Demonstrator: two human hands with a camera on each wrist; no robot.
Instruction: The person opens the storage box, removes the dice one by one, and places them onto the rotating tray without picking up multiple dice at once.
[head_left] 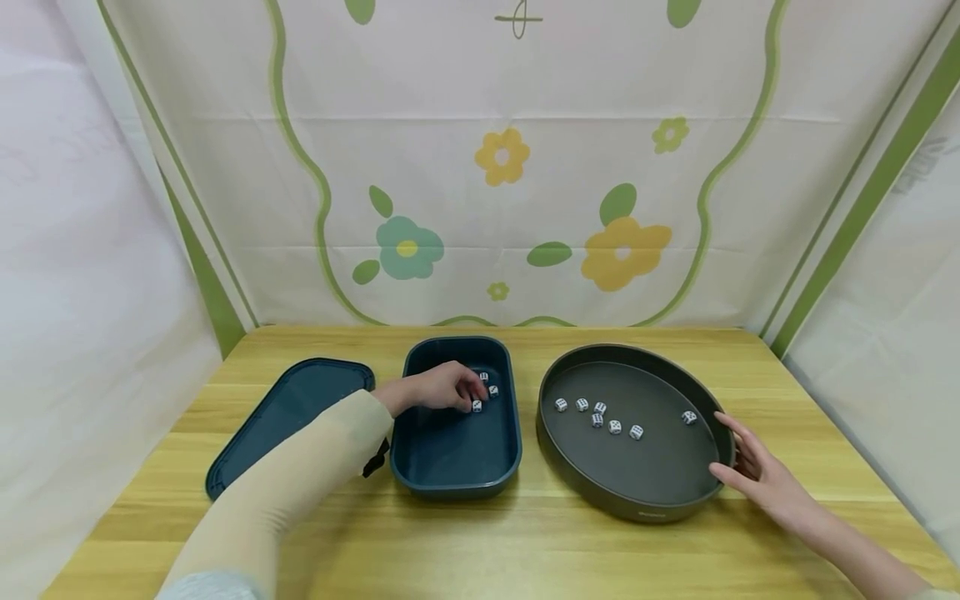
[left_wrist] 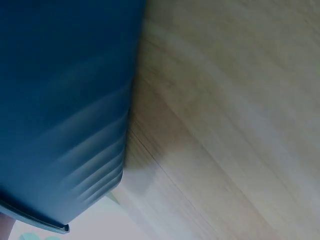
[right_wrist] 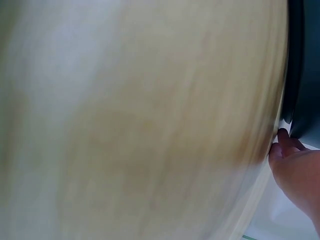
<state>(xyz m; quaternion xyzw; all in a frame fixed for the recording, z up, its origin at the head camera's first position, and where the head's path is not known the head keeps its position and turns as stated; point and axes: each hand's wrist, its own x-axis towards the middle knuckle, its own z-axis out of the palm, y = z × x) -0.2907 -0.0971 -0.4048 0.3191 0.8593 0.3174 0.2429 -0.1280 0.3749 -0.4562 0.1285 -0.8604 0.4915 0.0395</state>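
My left hand (head_left: 448, 387) reaches into the dark blue rectangular container (head_left: 455, 482), its fingertips pinching a white die (head_left: 477, 407) low over the floor. Two more dice lie just beyond the fingers, one (head_left: 493, 391) nearer and another (head_left: 483, 377) farther back. At the right rim of a round dark grey pan (head_left: 600, 492) is my right hand (head_left: 763, 477), thumb and fingers hooked over the edge and holding it. Several dice lie in the pan, most in a loose group (head_left: 597, 420) on the left and one (head_left: 689, 417) by the right wall. The left wrist view shows the container's outer wall (left_wrist: 65, 100).
A dark blue lid (head_left: 300, 408) lies left of the container, partly hidden by my left sleeve (head_left: 300, 475). All stands on a wooden table (head_left: 480, 550). A flowered white cloth (head_left: 480, 200) hangs behind, with white sheets at both sides.
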